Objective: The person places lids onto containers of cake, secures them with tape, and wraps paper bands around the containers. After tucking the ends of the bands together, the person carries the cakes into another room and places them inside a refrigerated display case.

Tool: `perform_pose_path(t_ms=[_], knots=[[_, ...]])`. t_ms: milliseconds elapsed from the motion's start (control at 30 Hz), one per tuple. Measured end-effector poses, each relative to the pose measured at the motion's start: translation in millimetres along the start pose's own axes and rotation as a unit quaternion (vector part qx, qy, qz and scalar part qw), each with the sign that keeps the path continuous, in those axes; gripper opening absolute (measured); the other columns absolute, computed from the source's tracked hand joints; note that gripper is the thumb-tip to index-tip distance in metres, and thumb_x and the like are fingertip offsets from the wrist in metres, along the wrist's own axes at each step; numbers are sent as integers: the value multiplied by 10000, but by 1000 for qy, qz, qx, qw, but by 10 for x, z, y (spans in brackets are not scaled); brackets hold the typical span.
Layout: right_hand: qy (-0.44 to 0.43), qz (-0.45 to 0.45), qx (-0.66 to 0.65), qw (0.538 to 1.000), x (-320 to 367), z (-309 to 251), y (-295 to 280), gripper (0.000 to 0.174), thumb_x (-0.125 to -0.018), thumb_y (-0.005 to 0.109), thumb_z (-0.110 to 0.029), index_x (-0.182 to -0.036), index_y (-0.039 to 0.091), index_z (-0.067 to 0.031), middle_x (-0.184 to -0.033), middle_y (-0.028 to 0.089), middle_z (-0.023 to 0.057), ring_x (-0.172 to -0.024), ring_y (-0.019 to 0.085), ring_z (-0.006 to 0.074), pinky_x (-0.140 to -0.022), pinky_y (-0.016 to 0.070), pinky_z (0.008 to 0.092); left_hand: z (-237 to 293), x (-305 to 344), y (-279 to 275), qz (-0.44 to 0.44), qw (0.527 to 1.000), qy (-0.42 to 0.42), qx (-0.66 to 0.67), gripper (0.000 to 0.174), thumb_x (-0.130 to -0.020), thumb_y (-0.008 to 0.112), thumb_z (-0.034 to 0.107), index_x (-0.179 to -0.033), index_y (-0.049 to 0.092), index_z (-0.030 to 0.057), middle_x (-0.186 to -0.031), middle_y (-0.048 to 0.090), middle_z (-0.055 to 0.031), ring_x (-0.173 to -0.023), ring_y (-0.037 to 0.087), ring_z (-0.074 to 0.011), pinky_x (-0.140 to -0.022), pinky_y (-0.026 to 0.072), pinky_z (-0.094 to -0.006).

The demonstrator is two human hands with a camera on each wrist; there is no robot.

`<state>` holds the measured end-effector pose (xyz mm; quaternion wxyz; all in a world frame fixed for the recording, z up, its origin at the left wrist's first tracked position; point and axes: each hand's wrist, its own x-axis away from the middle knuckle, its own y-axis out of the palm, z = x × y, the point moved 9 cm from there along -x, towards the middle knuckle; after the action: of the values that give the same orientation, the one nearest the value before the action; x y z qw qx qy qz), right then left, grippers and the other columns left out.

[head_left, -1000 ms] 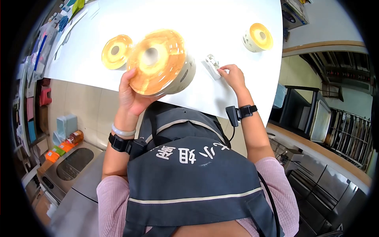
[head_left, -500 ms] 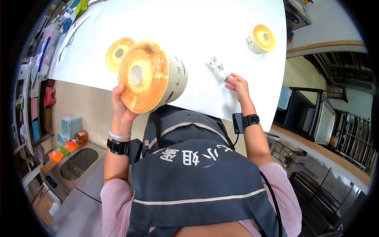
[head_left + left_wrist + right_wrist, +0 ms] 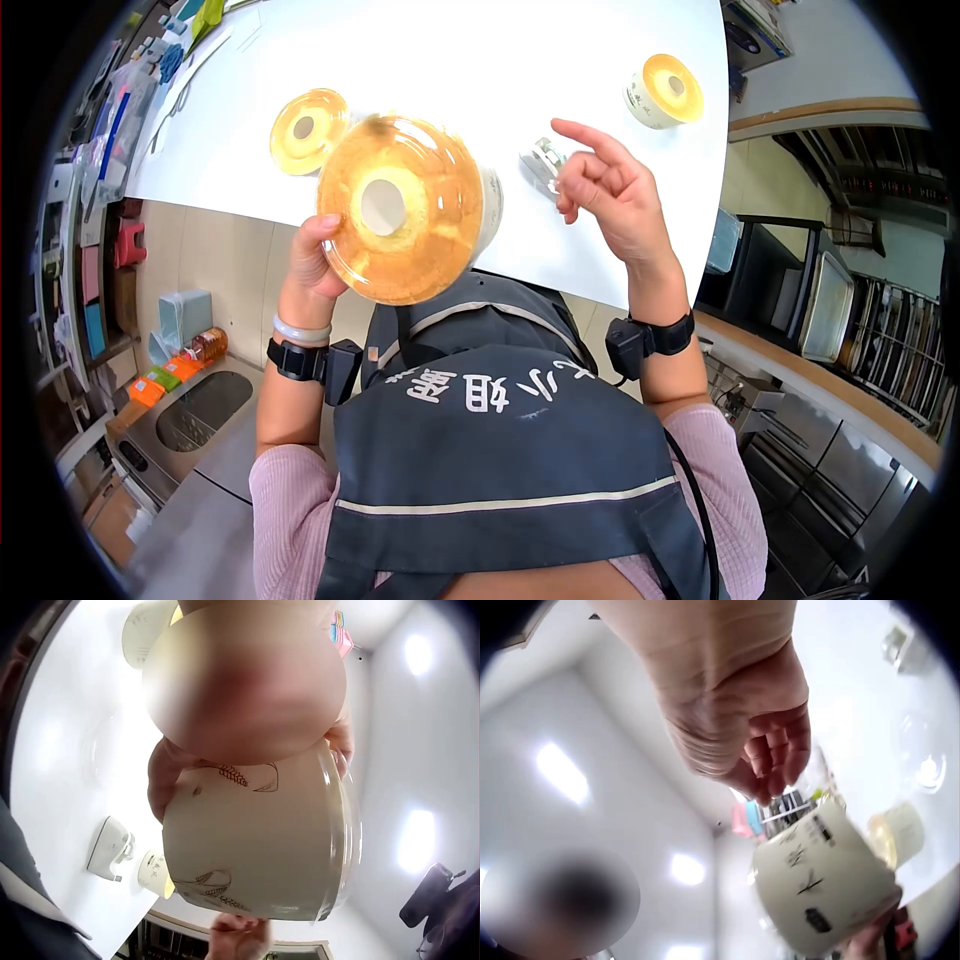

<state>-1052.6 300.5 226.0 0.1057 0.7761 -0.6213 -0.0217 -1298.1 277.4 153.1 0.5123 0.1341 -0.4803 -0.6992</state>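
Note:
My left hand (image 3: 312, 265) grips a large chiffon cake (image 3: 437, 255) in a pale paper tub with a clear lid, tilted so its ringed golden top faces up. Wheat drawings mark the tub's side (image 3: 255, 832) in the left wrist view. To its right my right hand (image 3: 622, 200) is raised, index finger extended, the other fingers bent in near the thumb. I cannot tell whether a bit of tape is between those fingertips. Beyond that hand a white tape dispenser (image 3: 541, 160), partly hidden by it, stands on the white table (image 3: 450, 60).
A smaller tub cake (image 3: 307, 130) stands behind the large one at left, and another (image 3: 665, 92) at the table's far right. A clear plastic lid (image 3: 926, 769) lies on the table. A sink (image 3: 205, 410) is at lower left; racks of trays (image 3: 885, 340) stand at right.
My right hand has left the dispenser's end and risen closer to the camera, its index finger now straight. The large cake has turned in my left hand, its top facing up more.

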Motion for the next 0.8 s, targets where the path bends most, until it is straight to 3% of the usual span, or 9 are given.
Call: perform_pose_path(t_ms=[67,267,333,400,467,500,533,600,800], knots=[[-27,-113,-74,990,-26,-243,316,381,-842,564,-77,-1195,451,10,-701,560,13,-619,534,80,-536,417,182,-29,-8,44,-15,1000,-15,-4,719,-689,632,203,-1301,307,11,-1224,463,-191,-1083,514,-320,-913,453,-446],[-46,-130,-84,987,-67,-257,565,317,-801,640,-96,-1068,495,-8,-682,551,15,-602,509,51,-521,388,174,-117,12,145,-38,998,-46,-16,662,-698,621,164,-1268,344,-24,-1186,490,-178,-1065,526,-274,-884,472,-393],[-21,-114,92,989,-84,-90,569,361,-782,661,-119,-1075,476,-20,-637,517,20,-567,486,59,-494,366,159,-126,18,116,-22,999,-43,-15,659,-694,622,161,-1265,349,-25,-1181,494,-177,-1062,527,-274,-880,474,-389],[71,-87,118,987,-82,92,488,517,-720,743,-260,-1092,479,-16,-835,574,65,-774,548,100,-644,441,214,-142,13,51,-23,999,-40,-19,660,-693,622,161,-1264,350,-26,-1179,495,-178,-1061,527,-274,-879,473,-389],[-77,-24,278,957,-98,33,416,634,-730,701,-413,-1165,448,-28,-1088,496,134,-1029,479,194,-792,436,298,-157,8,25,-26,999,-36,-26,660,-692,622,162,-1264,351,-26,-1177,496,-178,-1061,528,-274,-879,473,-389],[-46,-70,201,976,-94,163,498,706,-777,594,-527,-1253,387,-47,-1246,343,154,-1173,356,263,-918,371,370,-173,17,38,-31,999,-30,-12,658,-693,620,163,-1263,352,-27,-1178,496,-179,-1061,527,-274,-881,472,-386],[-21,-83,65,994,-62,234,612,658,-843,503,-516,-1296,346,-66,-1253,327,158,-1166,374,264,-950,354,386,-178,20,50,-36,999,-24,2,657,-693,619,164,-1262,354,-28,-1179,496,-179,-1062,527,-273,-883,470,-382],[-23,-64,72,995,-28,341,658,578,-895,425,-472,-1316,325,-88,-1294,278,146,-1188,353,249,-960,349,380,-178,10,72,-44,999,-23,13,654,-694,618,164,-1261,356,-30,-1178,497,-179,-1062,526,-274,-887,468,-380],[-52,-5,91,994,-127,518,325,462,-922,454,-320,-1278,370,-38,-1239,420,79,-1058,482,155,-903,389,298,-234,-43,-152,-13,999,-30,-8,654,-685,619,154,-1256,364,-34,-1170,504,-178,-1051,530,-274,-881,468,-374]])
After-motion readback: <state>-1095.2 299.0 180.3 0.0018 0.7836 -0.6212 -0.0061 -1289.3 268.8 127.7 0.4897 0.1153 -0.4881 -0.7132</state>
